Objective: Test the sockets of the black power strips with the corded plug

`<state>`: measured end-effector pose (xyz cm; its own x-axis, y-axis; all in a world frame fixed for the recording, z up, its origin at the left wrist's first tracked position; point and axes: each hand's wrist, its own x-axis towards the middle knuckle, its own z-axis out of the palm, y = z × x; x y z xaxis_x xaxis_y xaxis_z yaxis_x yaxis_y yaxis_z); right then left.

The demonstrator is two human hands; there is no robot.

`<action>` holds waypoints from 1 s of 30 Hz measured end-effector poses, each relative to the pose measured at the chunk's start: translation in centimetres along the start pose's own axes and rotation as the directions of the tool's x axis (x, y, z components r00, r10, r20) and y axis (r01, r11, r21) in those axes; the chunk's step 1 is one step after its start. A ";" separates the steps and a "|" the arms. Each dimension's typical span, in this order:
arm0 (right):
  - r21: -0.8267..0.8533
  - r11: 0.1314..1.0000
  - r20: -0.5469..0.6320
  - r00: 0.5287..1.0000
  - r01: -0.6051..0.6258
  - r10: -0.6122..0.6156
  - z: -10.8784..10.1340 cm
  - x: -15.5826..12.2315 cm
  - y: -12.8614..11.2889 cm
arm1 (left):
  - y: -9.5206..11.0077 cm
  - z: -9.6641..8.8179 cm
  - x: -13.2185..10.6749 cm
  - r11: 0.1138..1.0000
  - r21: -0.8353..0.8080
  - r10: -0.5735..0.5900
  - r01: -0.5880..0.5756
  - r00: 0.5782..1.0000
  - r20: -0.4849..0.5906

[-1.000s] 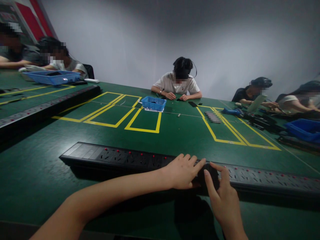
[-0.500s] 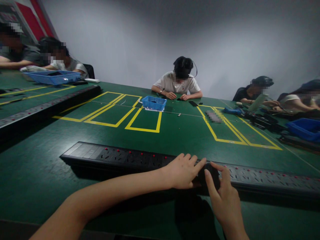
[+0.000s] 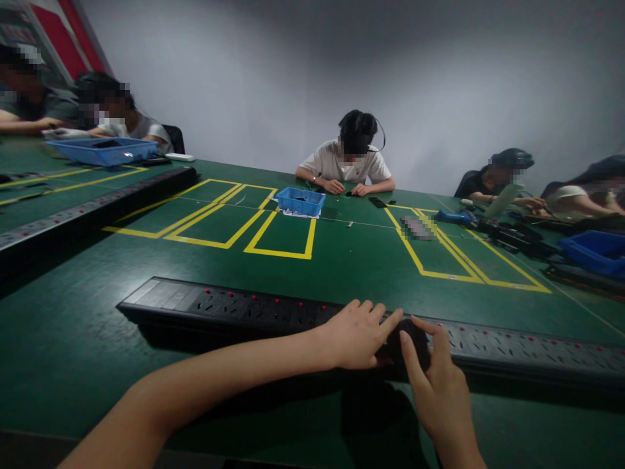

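One right hand (image 3: 442,384) of ours is nearest, its thumb and index finger closed on one dark block (image 3: 416,339) whose details we lose in shadow. We see this block against one long black strip (image 3: 263,309), between our two hands. Our one left hand (image 3: 359,335) lies across the strip, fingertips near the block; we cannot tell whether it clamps the strip or only rests there. We count six red dots (image 3: 254,298) left of that hand; more run on past the right hand, too faint for us to count surely.

Beyond the strip, on the one green worktop (image 3: 361,273), we count five yellow outlines (image 3: 278,254) facing us, three left of centre and two on the right. One second strip (image 3: 97,202) lies aslant on our left. Our count of blue trays is three: one right tray (image 3: 586,260), one middle tray (image 3: 301,208) with dark pieces inside and white paper under it, one far-left tray (image 3: 102,155). One blurred grey thing (image 3: 417,228) lies over a right-hand outline.

Five people sit farther off: two left, two right, and one person in white (image 3: 336,163) opposite us. Behind them we see one pale wall (image 3: 244,85).
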<state>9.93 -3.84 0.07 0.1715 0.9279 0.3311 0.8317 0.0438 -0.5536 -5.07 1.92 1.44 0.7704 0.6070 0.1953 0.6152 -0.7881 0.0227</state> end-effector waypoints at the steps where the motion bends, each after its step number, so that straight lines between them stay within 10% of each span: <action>1: 0.010 1.000 0.000 1.000 -0.006 0.006 0.0 0.0 0.0 | 0.0 0.1 0.0 1.000 0.004 0.001 -0.001 1.000 -0.005; 6: 0.306 0.946 0.082 0.993 -0.106 0.084 -0.1 0.7 -0.3 | 0.1 0.4 0.1 0.999 0.037 0.001 0.000 1.000 -0.008; 10: 0.615 0.717 0.318 0.935 -0.328 0.156 -3.7 2.7 -1.1 | 0.1 0.7 0.1 0.998 0.057 -0.007 0.008 1.000 -0.020; 15: 0.759 0.647 -0.280 0.934 0.074 0.222 -12.7 5.1 -3.0 | 0.0 1.1 0.0 0.998 0.057 -0.001 0.003 1.000 -0.031; 17: 0.716 0.689 -0.313 0.933 0.110 0.176 -14.3 5.1 -3.9 | 0.1 1.3 -0.1 0.999 0.045 -0.030 0.031 0.999 -0.033; 20: 0.639 0.765 -0.012 0.993 -0.081 0.116 -12.6 4.2 -4.4 | 0.2 1.4 0.0 0.993 0.021 -0.116 0.117 0.993 -0.025; 24: 0.548 0.808 0.294 0.954 -0.218 0.058 -6.8 3.2 -3.9 | -0.4 0.3 -0.3 0.968 -0.020 -0.251 0.251 0.968 -0.002; 30: 0.139 0.990 0.303 0.952 0.010 -0.052 -2.2 2.8 -4.3 | -2.1 -0.5 -2.2 0.972 -0.061 -0.224 0.226 0.974 0.042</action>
<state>8.04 -2.29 5.06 -0.0399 0.9929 0.1124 0.7516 0.1040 -0.6513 -8.13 2.24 1.42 0.6193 0.7719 0.1441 0.7621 -0.6350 0.1265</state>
